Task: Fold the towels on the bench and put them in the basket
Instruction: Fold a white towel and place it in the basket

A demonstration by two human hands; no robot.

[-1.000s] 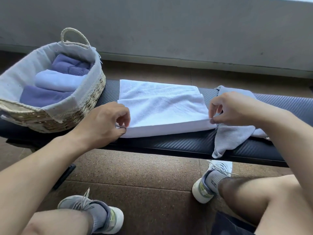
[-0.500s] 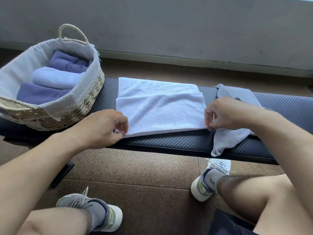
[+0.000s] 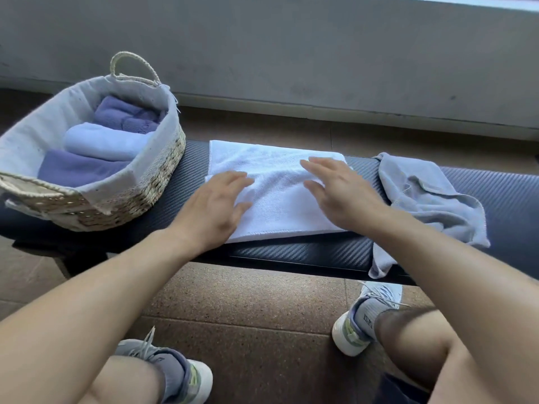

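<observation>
A white towel (image 3: 277, 182) lies flat, folded over, on the dark bench (image 3: 306, 255). My left hand (image 3: 215, 208) rests on its left part with fingers straight and spread. My right hand (image 3: 341, 193) lies flat on its right part, fingers straight as well. A crumpled light grey towel (image 3: 431, 205) lies on the bench to the right, with one end hanging over the front edge. The woven basket (image 3: 157, 182) with a cloth lining stands on the bench's left end and holds three rolled towels, two purple and one pale blue.
A grey wall (image 3: 291, 53) runs behind the bench. Brown tiled floor lies in front, with my two knees and shoes (image 3: 358, 325) below the bench edge. The basket's rope handle (image 3: 131, 62) stands up at its far side.
Both hands have let go of the towel's near corners, which they pinched before, and now lie flat on top of it, further from me. The towel lies flat on the bench.
</observation>
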